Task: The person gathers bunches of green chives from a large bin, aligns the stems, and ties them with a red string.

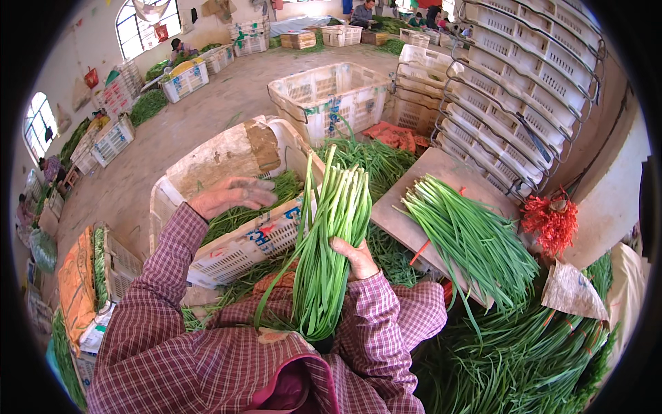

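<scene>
My right hand (pixel 358 259) grips a thick bunch of garlic chives (pixel 336 207) in front of my lap. Its pale cut ends point up and away, and the green leaves hang down towards me. My left hand (pixel 235 196) is held over a white plastic crate (pixel 248 248), fingers stretched out and nothing seen in them. Loose green leaves (pixel 227 225) lie inside that crate. To the right, another bunch of chives (pixel 470 238) rests on a flat board (pixel 395 209), with a red tie (pixel 420 252) sticking out from under it.
A cluster of red ties (pixel 551 222) hangs beside the board. Bundled chives (pixel 496 362) heap at lower right. Tall stacked crates (pixel 517 88) stand behind the board, and another crate (pixel 331 103) lies ahead. Other people, including a seated person (pixel 362 15), are across the floor.
</scene>
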Demonstrator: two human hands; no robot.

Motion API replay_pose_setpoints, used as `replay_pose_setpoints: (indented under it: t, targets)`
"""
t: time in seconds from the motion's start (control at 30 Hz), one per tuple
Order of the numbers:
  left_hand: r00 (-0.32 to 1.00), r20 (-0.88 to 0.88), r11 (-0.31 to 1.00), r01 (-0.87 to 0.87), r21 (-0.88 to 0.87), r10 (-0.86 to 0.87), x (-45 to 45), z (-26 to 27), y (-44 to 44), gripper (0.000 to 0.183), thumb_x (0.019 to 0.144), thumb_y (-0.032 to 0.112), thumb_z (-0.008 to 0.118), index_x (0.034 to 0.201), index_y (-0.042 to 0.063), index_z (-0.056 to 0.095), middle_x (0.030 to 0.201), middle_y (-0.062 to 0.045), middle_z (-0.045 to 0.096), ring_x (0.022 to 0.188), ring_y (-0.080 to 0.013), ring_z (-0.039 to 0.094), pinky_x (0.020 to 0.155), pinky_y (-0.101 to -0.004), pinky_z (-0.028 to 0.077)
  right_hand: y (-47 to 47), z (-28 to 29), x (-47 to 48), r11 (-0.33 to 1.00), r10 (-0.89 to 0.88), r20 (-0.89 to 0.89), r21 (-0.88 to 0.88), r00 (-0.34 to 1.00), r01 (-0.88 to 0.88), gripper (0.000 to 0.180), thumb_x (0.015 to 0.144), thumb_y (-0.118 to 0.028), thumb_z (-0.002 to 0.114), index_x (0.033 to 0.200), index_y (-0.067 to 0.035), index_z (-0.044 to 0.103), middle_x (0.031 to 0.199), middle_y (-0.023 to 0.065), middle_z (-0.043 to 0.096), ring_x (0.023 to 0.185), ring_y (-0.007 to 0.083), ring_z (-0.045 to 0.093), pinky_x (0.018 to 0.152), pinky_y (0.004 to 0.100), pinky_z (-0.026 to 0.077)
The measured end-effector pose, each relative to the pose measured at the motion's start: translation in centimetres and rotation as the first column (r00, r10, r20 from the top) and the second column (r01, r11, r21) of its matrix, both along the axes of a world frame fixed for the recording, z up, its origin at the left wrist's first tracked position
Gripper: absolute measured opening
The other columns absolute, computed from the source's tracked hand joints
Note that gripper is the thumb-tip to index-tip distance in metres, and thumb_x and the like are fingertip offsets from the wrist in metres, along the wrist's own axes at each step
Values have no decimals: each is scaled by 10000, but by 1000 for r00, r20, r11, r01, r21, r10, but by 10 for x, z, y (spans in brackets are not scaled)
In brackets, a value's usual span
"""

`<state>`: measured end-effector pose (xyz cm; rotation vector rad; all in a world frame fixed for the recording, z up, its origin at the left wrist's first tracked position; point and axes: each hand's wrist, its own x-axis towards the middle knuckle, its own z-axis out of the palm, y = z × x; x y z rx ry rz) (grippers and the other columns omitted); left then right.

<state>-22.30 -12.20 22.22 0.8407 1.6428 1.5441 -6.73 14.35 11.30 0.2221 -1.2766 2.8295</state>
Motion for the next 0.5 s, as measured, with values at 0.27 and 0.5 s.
replay_pose_setpoints:
  t: [0.27, 0.5]
  targets:
    - [927, 364, 955, -17, 296, -96, 46, -10, 118, 676, 775, 185, 706, 1342, -5, 391, 1241, -130, 553, 1097, -227, 564, 986, -356, 438, -25, 13, 4, 976, -105, 31, 196, 994, 97, 519, 929, -379, 549, 1288, -15, 459, 1115, 68, 597, 923, 155, 595, 797, 306, 502]
    - [835, 424, 878, 135, 459, -350, 67, -22, 136, 744, 759, 156, 675, 1393, 6, 317, 1120, -208, 605, 1027, -325, 614, 908, -429, 504, -13, 6, 28, 928, -81, 188, 372, 979, 5, 713, 942, -512, 451, 1378, 40, 338, 1262, 128, 514, 1131, 219, 503, 963, 309, 405]
